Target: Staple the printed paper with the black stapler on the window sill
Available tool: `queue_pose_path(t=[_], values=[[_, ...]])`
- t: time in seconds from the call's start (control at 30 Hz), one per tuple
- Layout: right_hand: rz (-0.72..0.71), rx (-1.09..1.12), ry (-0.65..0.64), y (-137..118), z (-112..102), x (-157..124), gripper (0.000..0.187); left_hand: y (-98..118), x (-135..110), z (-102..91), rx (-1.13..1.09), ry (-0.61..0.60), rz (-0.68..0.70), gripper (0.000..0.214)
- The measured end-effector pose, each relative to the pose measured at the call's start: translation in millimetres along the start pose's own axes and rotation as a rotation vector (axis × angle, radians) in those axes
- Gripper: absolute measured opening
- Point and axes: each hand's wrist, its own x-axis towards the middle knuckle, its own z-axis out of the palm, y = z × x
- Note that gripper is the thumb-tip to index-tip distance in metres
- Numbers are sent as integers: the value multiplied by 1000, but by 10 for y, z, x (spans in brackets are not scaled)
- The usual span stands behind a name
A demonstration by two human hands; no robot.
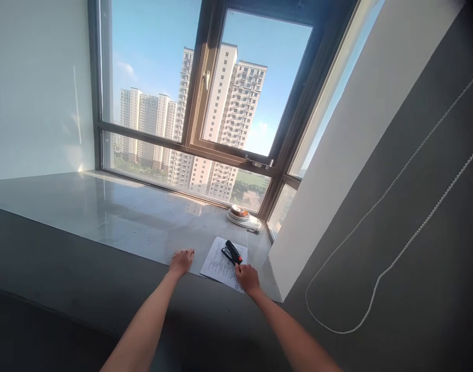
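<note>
One stapler [232,252] is laid on one sheet [220,267] near the sill's [124,217] front edge, its red end touched by the right hand [248,279], though whether the fingers are closed on it cannot be told. The left hand [181,262] is spread flat and empty beside the sheet. The stapler is judged as just being reached; a firm closing about its body is called for next.
</note>
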Motion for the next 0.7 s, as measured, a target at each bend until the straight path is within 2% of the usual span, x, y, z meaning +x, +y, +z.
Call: queue_pose_path(t=[0.2, 0.33, 0.4, 0.47, 0.5, 0.57, 0.63, 0.7], values=[[37, 22, -56, -27, -98, -35, 56, 40, -303, 2, -40, 36, 56, 33], [-48, 176, -56, 27, -217, -185, 40, 51, -540, -65, -168, 65, 72, 38], [-116, 239, -9, 53, -392, -278, 35, 110, -693, -134, -322, 40, 73, 40], [-188, 305, 99, 46, -721, -380, 42, 226, -895, -221, -531, 8, 96, 41], [-209, 340, 171, 26, -955, -441, 48, 305, -1017, -269, -623, 5, 113, 40], [-272, 400, 324, -38, -1549, -601, 55, 489, -1300, -375, -745, -29, 180, 38], [-351, 434, 500, -104, -2241, -814, 57, 666, -1615, -502, -758, -115, 286, 36], [-428, 422, 772, -129, -2895, -1052, 57, 788, -1929, -654, -742, -213, 359, 38]])
